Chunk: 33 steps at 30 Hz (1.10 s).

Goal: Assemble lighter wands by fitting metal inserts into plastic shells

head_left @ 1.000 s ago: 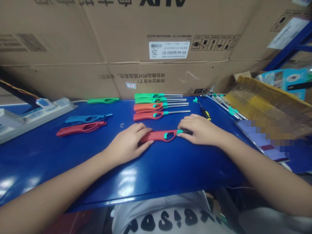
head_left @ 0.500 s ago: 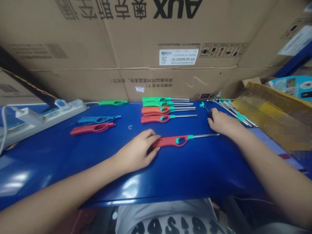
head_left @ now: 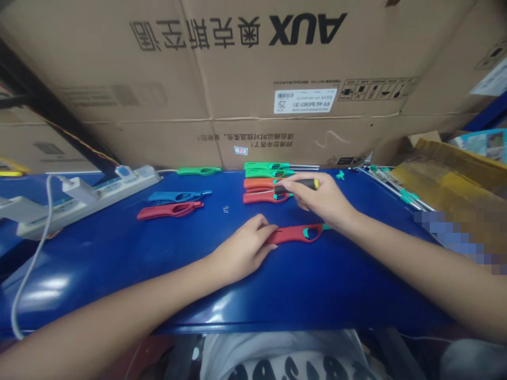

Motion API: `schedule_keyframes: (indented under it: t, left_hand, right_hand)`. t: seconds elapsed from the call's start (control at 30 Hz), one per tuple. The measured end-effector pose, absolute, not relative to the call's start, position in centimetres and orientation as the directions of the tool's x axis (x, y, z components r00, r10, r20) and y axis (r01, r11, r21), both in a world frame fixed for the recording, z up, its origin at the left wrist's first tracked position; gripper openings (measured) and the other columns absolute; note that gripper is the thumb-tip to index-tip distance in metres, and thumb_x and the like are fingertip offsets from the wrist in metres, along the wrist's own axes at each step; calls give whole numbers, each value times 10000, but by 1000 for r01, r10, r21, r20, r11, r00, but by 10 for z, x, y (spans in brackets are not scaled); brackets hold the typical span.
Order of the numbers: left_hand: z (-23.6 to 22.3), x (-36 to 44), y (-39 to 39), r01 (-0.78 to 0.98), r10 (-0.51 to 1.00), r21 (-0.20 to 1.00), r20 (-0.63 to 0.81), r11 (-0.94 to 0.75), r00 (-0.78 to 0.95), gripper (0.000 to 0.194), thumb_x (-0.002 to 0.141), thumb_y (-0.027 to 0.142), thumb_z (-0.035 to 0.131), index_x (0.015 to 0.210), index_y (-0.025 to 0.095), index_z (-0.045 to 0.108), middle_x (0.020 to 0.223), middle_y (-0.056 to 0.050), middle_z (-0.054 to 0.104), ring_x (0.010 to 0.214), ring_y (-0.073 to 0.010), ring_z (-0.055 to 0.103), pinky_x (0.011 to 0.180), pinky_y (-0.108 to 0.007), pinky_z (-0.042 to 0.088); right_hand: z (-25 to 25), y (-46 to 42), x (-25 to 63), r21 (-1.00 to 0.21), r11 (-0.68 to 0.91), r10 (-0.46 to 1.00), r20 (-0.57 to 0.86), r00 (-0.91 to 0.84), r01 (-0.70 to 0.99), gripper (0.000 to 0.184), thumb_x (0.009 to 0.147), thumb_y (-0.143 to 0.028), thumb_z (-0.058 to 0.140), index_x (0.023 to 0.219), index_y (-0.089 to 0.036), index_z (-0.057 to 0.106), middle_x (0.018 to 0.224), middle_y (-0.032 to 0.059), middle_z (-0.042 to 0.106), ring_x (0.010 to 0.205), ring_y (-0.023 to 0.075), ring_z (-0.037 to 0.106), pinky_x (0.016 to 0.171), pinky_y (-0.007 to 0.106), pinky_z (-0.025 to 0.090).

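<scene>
My left hand (head_left: 249,248) is closed on the handle end of a red gas lighter (head_left: 293,235) lying on the blue table. In my right hand (head_left: 322,198) is a screwdriver (head_left: 297,185) with a black and yellow handle, its shaft pointing left. The screwdriver passes above a row of lighters: a red lighter (head_left: 257,197), an orange lighter (head_left: 257,183) and green lighters (head_left: 263,166) behind. My right forearm and hand hide the metal tubes of some of them. Tiny screws (head_left: 225,209) lie left of that row.
A blue handle shell (head_left: 174,197), a red handle shell (head_left: 168,211) and a green handle shell (head_left: 198,171) lie on the left. Beyond them is a white power strip (head_left: 95,198). Metal lighter tubes (head_left: 400,192) lie at right beside a taped package (head_left: 447,184). A large cardboard box (head_left: 237,79) stands behind.
My right hand has come left from the far right side of the table with the screwdriver, now over the lighter row. My left hand keeps hold of the red lighter. The view has shifted slightly.
</scene>
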<state>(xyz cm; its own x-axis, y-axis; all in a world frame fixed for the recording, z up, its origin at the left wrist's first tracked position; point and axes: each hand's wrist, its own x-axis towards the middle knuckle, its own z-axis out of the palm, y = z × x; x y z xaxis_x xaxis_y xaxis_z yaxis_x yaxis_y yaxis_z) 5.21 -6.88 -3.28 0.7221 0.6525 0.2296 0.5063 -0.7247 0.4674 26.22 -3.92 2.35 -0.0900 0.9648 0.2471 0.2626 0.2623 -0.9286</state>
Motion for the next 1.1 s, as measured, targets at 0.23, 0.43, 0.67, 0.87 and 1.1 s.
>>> schedule_keyframes:
  t: [0.23,0.43,0.67,0.87,1.1]
  left_hand:
    - [-36,53,-69,489,649,471,276,-734,709,351,982,225,568,1325,154,599,1150,-123,591,1075,-255,579,1005,-435,531]
    - [-38,53,-70,477,646,481,289,-736,706,352,978,228,573,1318,141,608,1202,-135,609,1119,-260,588,1043,-438,520]
    - [-39,54,-68,465,647,490,314,-737,695,360,972,219,583,1330,189,606,1245,-116,627,1142,-267,590,1051,-466,518]
    - [-40,55,-62,392,626,554,330,-734,707,356,973,276,624,1310,162,644,1204,-115,653,1099,-238,606,1019,-414,519]
    - [-40,56,-61,366,631,594,327,-716,703,405,938,339,686,1309,178,663,1176,-111,651,1112,-230,617,1015,-401,516]
  right_hand:
    - [6,-5,211,-904,341,933,290,-215,258,134,829,-208,664,760,-189,777,851,44,784,852,178,718,840,316,545]
    - [-10,4,202,-935,282,940,225,-258,215,141,832,-239,658,781,-163,766,857,78,791,815,200,740,810,353,584]
    - [3,-6,212,-943,256,958,218,-184,214,129,833,-253,666,795,-188,772,827,39,765,699,150,661,655,292,529]
    - [13,-21,234,-979,191,981,192,-10,-66,166,769,-337,762,780,-202,666,498,-87,454,426,64,356,422,222,291]
    - [22,-47,271,-944,126,986,86,143,-306,304,747,-430,799,704,-186,622,492,-97,310,426,52,291,392,200,254]
